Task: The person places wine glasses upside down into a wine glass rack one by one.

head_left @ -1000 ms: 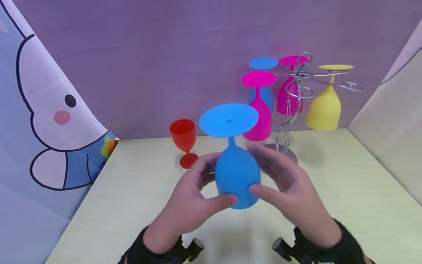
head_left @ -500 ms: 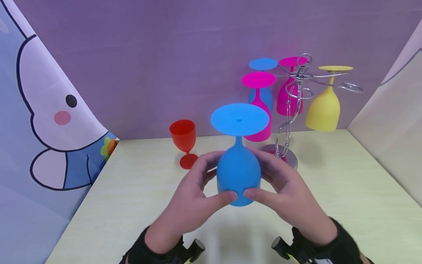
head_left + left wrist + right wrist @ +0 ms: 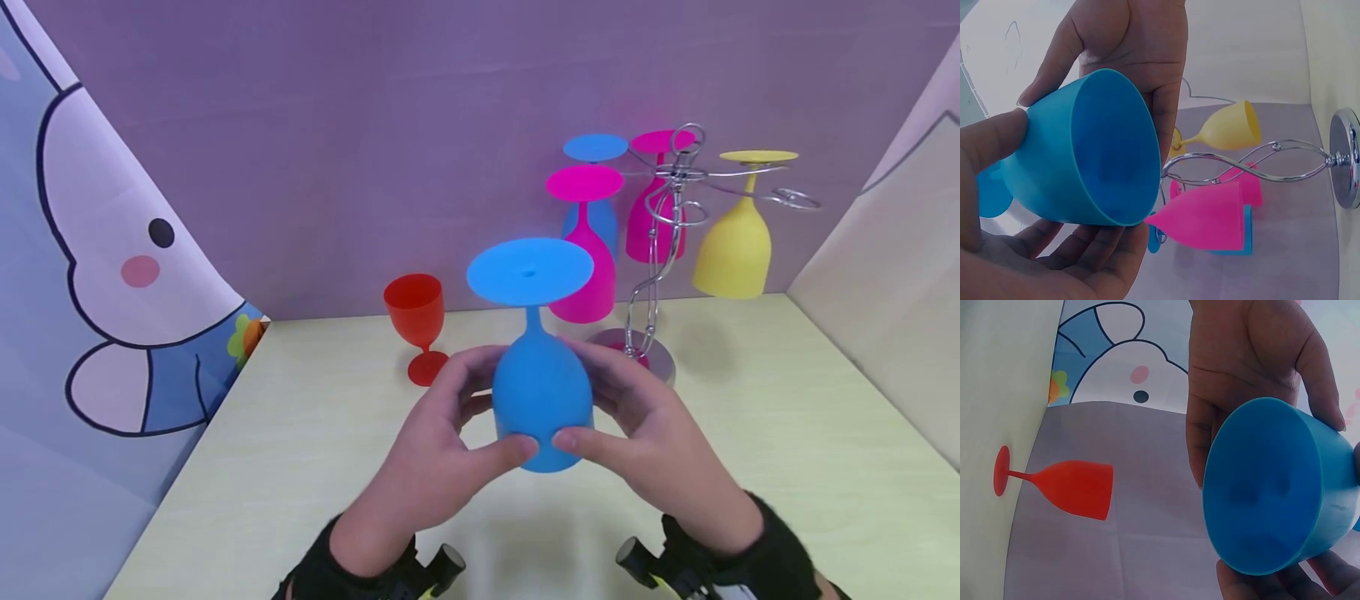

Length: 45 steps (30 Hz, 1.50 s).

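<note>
A blue plastic goblet (image 3: 542, 383) is held upside down above the table, its round foot on top and its bowl mouth facing down. My left hand (image 3: 442, 450) grips the bowl from the left, thumb across the near side and fingers behind. From the right, my right hand (image 3: 652, 437) grips the same bowl, its thumb close to the other thumb. Both wrist views look into the hollow bowl, which has nothing inside: the blue goblet (image 3: 1094, 150) in the left one, the blue goblet (image 3: 1266, 487) in the right one.
A chrome glass rack (image 3: 678, 179) stands at the back right. Hanging inverted about it are a yellow goblet (image 3: 735, 250), two pink goblets, the nearer pink goblet (image 3: 588, 287) at left, and another blue goblet (image 3: 596, 148). A red goblet (image 3: 415, 308) stands upright at back left.
The blue goblet has shifted slightly right, then slightly back left. My right hand has closed in against the bowl, its thumb moving left toward the left thumb.
</note>
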Each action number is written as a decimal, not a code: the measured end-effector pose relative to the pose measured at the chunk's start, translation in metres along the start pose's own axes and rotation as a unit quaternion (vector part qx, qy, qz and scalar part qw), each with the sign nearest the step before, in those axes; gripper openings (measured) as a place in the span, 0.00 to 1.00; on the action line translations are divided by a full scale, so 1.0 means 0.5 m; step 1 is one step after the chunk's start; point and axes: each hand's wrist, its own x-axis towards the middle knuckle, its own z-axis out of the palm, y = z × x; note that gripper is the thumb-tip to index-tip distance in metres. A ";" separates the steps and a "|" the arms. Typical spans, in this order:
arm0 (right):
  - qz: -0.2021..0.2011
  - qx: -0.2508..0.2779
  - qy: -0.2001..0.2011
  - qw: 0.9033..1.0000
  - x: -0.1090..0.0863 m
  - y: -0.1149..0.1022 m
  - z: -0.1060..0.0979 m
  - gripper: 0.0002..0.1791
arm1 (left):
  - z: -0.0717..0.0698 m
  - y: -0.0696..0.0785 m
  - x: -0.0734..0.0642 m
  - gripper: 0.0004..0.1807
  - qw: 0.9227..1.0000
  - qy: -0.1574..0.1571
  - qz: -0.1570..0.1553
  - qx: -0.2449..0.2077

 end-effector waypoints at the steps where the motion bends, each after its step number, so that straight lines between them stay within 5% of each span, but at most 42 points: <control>1: 0.001 0.000 0.001 1.000 0.000 0.001 -0.001 0.38 | 0.000 -0.001 0.001 0.41 1.000 0.000 0.000 0.000; 14: -0.002 -0.030 0.003 1.000 -0.012 -0.016 -0.026 0.38 | 0.017 -0.001 0.017 0.39 0.999 -0.020 0.022 -0.035; 20: -0.014 -0.101 0.001 0.995 -0.020 -0.026 -0.049 0.39 | 0.034 -0.007 0.030 0.39 0.997 -0.040 0.036 -0.056; 28: -0.027 -0.217 -0.008 0.976 -0.017 -0.010 -0.106 0.41 | 0.086 -0.030 0.084 0.41 0.996 -0.072 0.040 -0.039; 34: -0.012 -0.248 -0.015 0.969 -0.009 0.000 -0.149 0.46 | 0.116 -0.027 0.138 0.42 0.992 -0.096 0.075 -0.020; 39: 0.002 -0.270 -0.008 0.963 -0.005 0.015 -0.184 0.48 | 0.147 -0.021 0.176 0.44 0.993 -0.102 0.057 0.005; 45: 0.033 -0.232 -0.011 0.972 -0.007 0.038 -0.211 0.47 | 0.176 -0.025 0.203 0.44 0.992 -0.111 0.054 0.019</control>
